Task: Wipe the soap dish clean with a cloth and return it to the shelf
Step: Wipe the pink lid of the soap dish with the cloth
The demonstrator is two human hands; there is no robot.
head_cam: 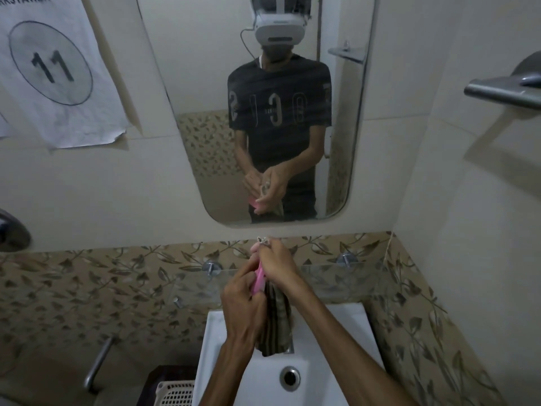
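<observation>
**Two hands wiping a pink soap dish over a bathroom sink**

Seen from a head camera looking down, a person stands at a white sink (345, 323) set against a wall of leaf-patterned tiles. Both hands meet above the sink, in front of a clear glass shelf (336, 276) fixed to the tiled wall by metal pegs.

The left hand (243, 300) has its fingers curled around a pink soap dish (259, 281), holding it on edge so that only a narrow pink strip shows between the two hands. The dish is off the shelf, in the air just in front of it.

The right hand (276, 266) is closed around a striped brown and beige cloth (276, 326), pressing it against the dish. A small tuft of cloth pokes out above the fingers, and the rest hangs down loose below the hands, over the back of the sink.

A mirror (342, 171) above the shelf reflects the person in a dark T-shirt and a white headset, hands together at the waist. A sheet of paper (52, 68) with the number 11 in a circle is stuck on the wall to the left. A white plastic basket (175, 394) sits low beside the sink
</observation>
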